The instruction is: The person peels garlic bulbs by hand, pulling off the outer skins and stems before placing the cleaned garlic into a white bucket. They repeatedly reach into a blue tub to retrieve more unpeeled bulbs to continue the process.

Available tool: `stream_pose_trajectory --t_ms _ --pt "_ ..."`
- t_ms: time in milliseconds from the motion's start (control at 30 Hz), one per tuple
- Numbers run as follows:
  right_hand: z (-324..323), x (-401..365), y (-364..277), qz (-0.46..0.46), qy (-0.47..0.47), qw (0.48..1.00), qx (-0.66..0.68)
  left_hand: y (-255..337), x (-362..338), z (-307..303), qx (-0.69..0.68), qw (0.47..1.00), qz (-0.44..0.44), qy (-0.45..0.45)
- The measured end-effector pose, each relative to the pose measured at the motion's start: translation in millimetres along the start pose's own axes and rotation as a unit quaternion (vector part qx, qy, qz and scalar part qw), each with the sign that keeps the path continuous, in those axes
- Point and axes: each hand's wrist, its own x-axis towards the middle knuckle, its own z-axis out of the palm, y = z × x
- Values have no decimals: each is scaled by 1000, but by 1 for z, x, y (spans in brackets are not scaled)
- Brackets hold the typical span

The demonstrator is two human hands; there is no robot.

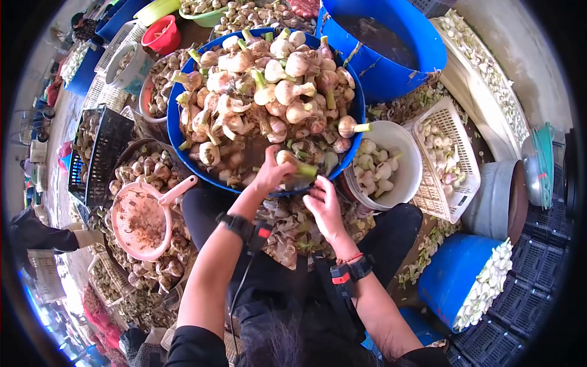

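The garlic bulb [285, 158] is rounded and pale, with a thick green stem attached. It is held by the left hand [273, 172] at the near side of the blue tub [175, 119], inside the rim line. The bulb end points to the left; the stem extends right and slightly toward the wearer, ending near the fingertips of the right hand [324, 208]. The stem outline is partly blurred. Contact between the stem and the right hand cannot be determined.

Both forearms [212, 272] reach forward, right hand [273, 172] curled, left hand [324, 208] loosely open.
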Motion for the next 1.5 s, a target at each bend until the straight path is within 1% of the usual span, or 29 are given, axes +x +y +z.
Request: stream_pose_trajectory --t_ms 33,67,133,167,200,267,300,367,467,533,600,667,733,767,800,833,900,933,967,1000,1100,1133,1200,1267,1333,1367,1400,1467,1500 --pt "2 0 2 -41 -20 995 -91 26 -30 0 -187 981 -28 -46" --pt "3 4 8 -109 -47 969 -217 39 -51 0 -367 925 -53 -89" --pt "21 3 -3 -67 -75 992 74 39 -73 -2 -311 936 66 -153" --pt "19 5 -4 -54 -55 983 166 43 -86 -5 -303 939 58 -155" --pt "8 6 -6 -47 -50 991 111 27 -83 0 -197 968 137 -79" --pt "-7 5 -11 -70 -77 993 -64 50 -99 -13 -108 988 106 -40" --pt "-9 2 -21 -70 -76 993 -65 53 -103 -13 -169 978 120 -14" --pt "-9 -4 -46 -241 -78 913 -320 60 -106 -17 -148 982 116 -28" --pt "-8 -10 -49 -250 -77 904 -338 62 -106 -18 -157 982 98 -35" --pt "-6 -14 -51 -248 -74 904 -342 67 -108 -18 -9 990 138 16" --pt "-4 -16 -46 -250 -46 896 -364 67 -107 -13 11 986 158 55" --pt "-5 -18 -45 -248 -44 899 -357 61 -103 -9 4 995 95 40" --pt "-9 -20 -42 -244 -39 903 -351 42 -94 -5 -230 971 47 -53" --pt "-12 -18 -36 -98 -60 987 -110 29 -90 -1 -339 936 0 -92" --pt "-13 -18 -35 56 -75 985 143 34 -92 -3 -441 887 -48 -129" --pt "-16 -21 -41 134 -77 958 240 38 -94 -4 -441 887 -49 -129" --pt "-17 -20 -35 91 -115 971 189 55 -102 -5 -383 916 -45 -111" --pt "-17 -21 -32 49 -151 978 136 61 -106 1 -286 956 25 -58" --pt "-18 -25 -31 50 -151 978 136 56 -104 0 -342 932 12 -117" --pt "-18 -28 -32 94 -167 956 221 58 -103 -5 -396 901 1 -174" --pt "-18 -31 -34 213 -173 851 447 62 -113 -9 -507 829 -9 -234" --pt "-16 -32 -36 213 -170 851 448 63 -115 -14 -492 843 -10 -217" --pt "-12 -26 -46 270 -152 898 312 62 -110 2 -475 878 18 -62" --pt "-10 -32 -35 247 -129 907 316 48 -112 12 -300 950 85 -22" --pt "-1 -35 -22 109 -12 974 196 50 -128 15 -417 890 -70 -172" --pt "-7 -30 -18 105 -36 965 239 44 -130 17 -468 849 -132 -205" --pt "-12 -27 -26 104 -36 965 238 36 -126 17 -469 849 -131 -204" --pt "-18 -29 -45 133 -123 971 153 11 -121 12 -708 626 -201 -258" --pt "-22 -29 -42 132 -169 962 171 6 -111 1 -772 528 -200 -291"
